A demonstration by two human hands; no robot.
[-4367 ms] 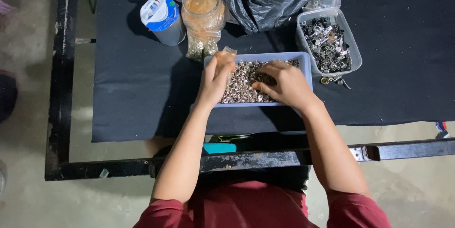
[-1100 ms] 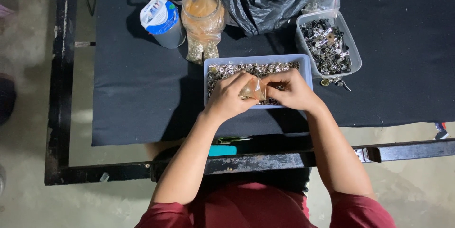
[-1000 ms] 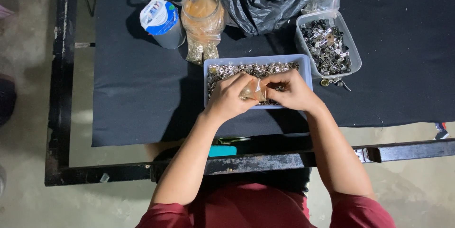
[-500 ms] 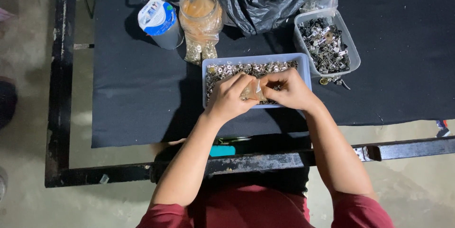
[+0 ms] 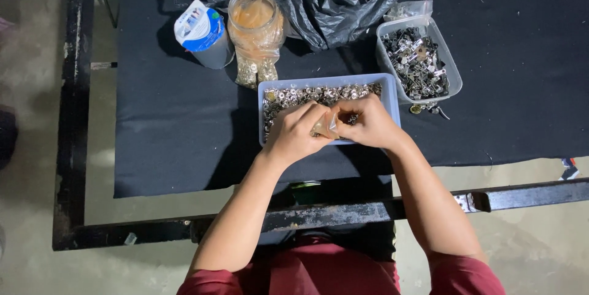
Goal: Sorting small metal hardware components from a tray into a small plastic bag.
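1. I see both hands meeting over the blue tray [image 5: 388, 86], which sits near the bench's front edge, about mid-width.
2. My left hand [image 5: 296, 137] pinches a small clear bag [image 5: 324, 126] by its rim; my right hand [image 5: 367, 126] is closed on the bag's other side, fingers curled in.
3. I judge the bag light, limp and slick: best held at the mouth edges, not the belly.
4. The tray holds small shiny metal fasteners [image 5: 307, 94], hard and rounded, likely to roll and spill.
5. Toward the right edge a clear tub [image 5: 451, 68] holds darker metal clips.
6. At the far edge stand a jar [image 5: 254, 16], a white-and-blue cup [image 5: 202, 32] and a crumpled black bag [image 5: 343, 0].
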